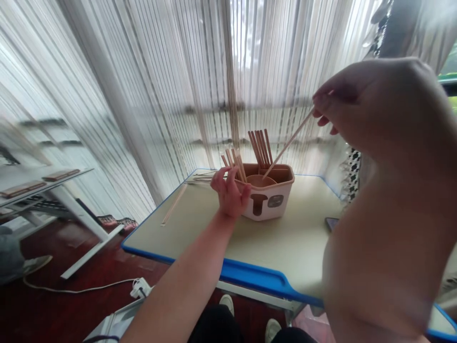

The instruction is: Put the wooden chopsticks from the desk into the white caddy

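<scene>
A white utensil box (266,202) with a brown rim and divided inside stands on the table. Dark brown chopsticks (260,147) lean upright in its back part. Several paler chopsticks (240,164) stick up at its left end. My left hand (230,190) is curled on the box's left corner, its thumb by the front rim and its fingers beside the pale chopsticks. Raised at the right, my right hand (342,97) pinches the upper end of one light chopstick (291,140). This chopstick slants down, its lower tip inside the box's front part.
More loose chopsticks (174,205) lie on the table's left side. A dark phone-like object (332,223) lies at the right. The table (189,228) has a blue edge. Striped curtains (178,71) hang behind. Another table (67,178), a cable and a power strip (142,287) are at the left.
</scene>
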A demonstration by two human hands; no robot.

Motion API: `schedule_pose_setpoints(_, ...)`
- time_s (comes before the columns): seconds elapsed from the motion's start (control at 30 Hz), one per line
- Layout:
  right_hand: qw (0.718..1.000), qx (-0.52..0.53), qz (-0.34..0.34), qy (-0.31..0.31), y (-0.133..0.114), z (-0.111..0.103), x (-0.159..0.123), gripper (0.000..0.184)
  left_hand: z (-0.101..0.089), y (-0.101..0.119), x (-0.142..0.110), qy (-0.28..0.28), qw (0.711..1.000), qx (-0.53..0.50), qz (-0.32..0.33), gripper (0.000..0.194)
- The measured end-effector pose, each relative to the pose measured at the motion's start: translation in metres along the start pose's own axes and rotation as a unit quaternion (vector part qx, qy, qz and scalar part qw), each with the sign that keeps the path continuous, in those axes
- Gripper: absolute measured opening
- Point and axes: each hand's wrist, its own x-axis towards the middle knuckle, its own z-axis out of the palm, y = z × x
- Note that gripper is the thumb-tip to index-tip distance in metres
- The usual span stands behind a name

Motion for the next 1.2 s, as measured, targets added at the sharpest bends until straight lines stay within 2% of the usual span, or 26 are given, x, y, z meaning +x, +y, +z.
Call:
schedule_pose_setpoints(0.17, 0.990, 0.075, -0.036, -0.112, 0.005, 0.023, 0.007, 0.018, -0.001, 0.001, 0.002, 0.003, 1.000, -0.006, 0.000, 0.048)
schedule_pose_setpoints(0.37, 0.966, 0.045, -0.089, -0.238, -0.012, 0.055, 0.012, 0.017, -0.001, 0.004, 0.001, -0.034, 0.999, 0.016, 0.004, 0.039)
schedule_pose_setpoints(0.43, 0.960, 0.037, -0.096, -0.261, -0.017, 0.064, 0.013, 0.017, -0.001, 0.005, 0.001, -0.042, 0.999, 0.014, 0.010, 0.036)
schedule_pose_setpoints(0.6, 0.956, 0.038, -0.101, -0.273, -0.023, 0.079, 0.013, 0.022, -0.002, 0.006, 0.002, -0.012, 1.000, 0.002, 0.004, 0.039)
schedule_pose_setpoints(0.8, 0.947, 0.025, -0.102, -0.304, -0.032, 0.083, 0.013, 0.021, -0.002, 0.005, 0.001, -0.010, 1.000, -0.005, -0.016, 0.044)
schedule_pose_setpoints(1.07, 0.946, 0.052, -0.109, -0.302, -0.023, 0.083, 0.013, 0.018, -0.004, 0.006, 0.001, -0.030, 0.999, 0.007, -0.021, 0.042)
schedule_pose_setpoints(1.2, 0.951, 0.092, -0.116, -0.271, -0.027, 0.086, 0.012, 0.018, -0.004, 0.006, 0.000, -0.033, 0.999, 0.021, -0.033, 0.046)
